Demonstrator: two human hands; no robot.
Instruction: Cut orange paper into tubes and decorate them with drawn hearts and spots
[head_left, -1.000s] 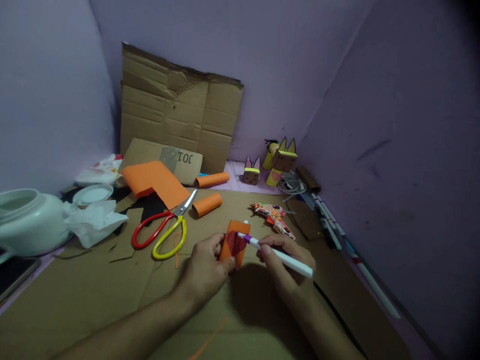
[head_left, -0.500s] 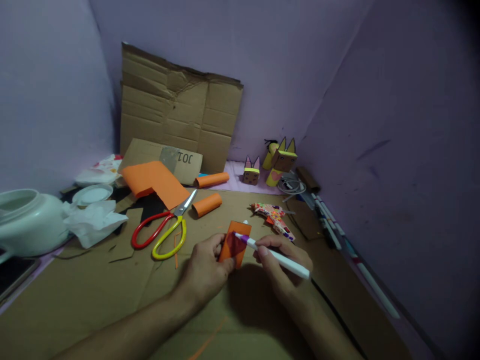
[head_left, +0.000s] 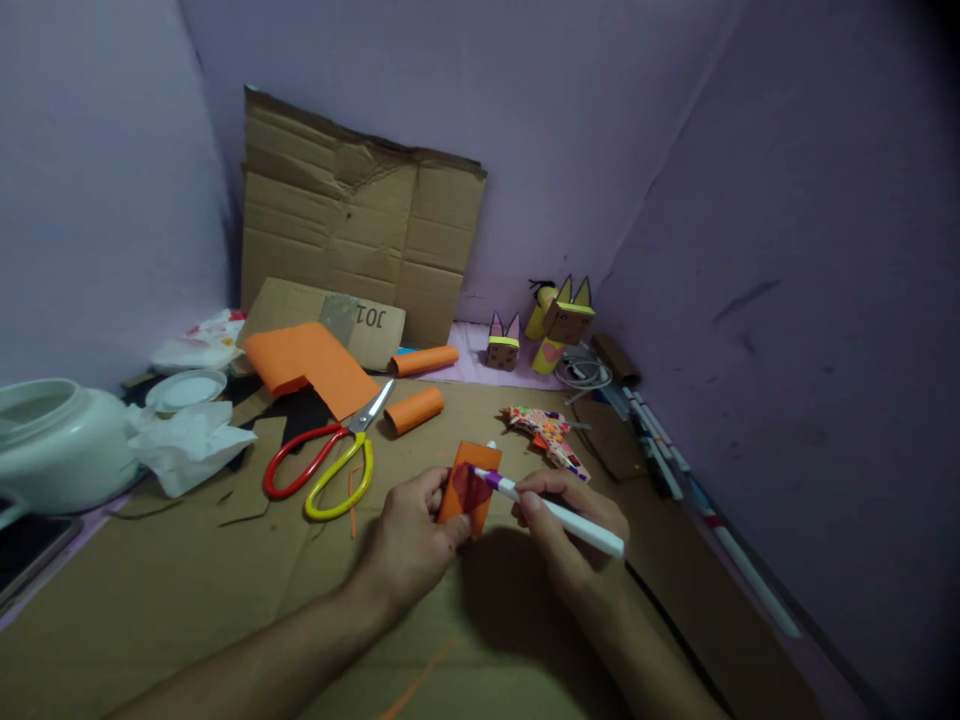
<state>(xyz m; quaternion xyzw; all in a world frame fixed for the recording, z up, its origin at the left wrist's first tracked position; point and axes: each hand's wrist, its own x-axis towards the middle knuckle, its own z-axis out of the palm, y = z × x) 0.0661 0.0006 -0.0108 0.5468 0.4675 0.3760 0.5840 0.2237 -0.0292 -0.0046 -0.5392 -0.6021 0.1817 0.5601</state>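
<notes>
Pinched in my left hand [head_left: 416, 520] is a small orange paper rectangle [head_left: 486, 460], held up off the cardboard. A dark purple patch covers part of its face. My right hand [head_left: 570, 515] grips a white marker [head_left: 577, 527] with a purple collar, and its tip meets or nearly meets the paper near the patch. A small white tip shows behind the paper's top edge; what it belongs to is hidden. Left of my hands lie scissors [head_left: 330, 465] with one red and one yellow handle. Two rolled orange paper tubes [head_left: 415, 410] rest beyond.
Folded orange paper [head_left: 311, 365] lies behind the scissors. A white teapot [head_left: 67, 450] and crumpled tissue [head_left: 187, 450] stand at left. A patterned glue gun [head_left: 546, 438] lies at right, near several markers [head_left: 742, 570]. Paper animal figures [head_left: 568, 322] and a cardboard sheet [head_left: 360, 220] are at the back.
The marker tip has shifted very slightly right on the paper, and my right hand with it. The purple patch looks somewhat larger. My left hand holds the paper in place.
</notes>
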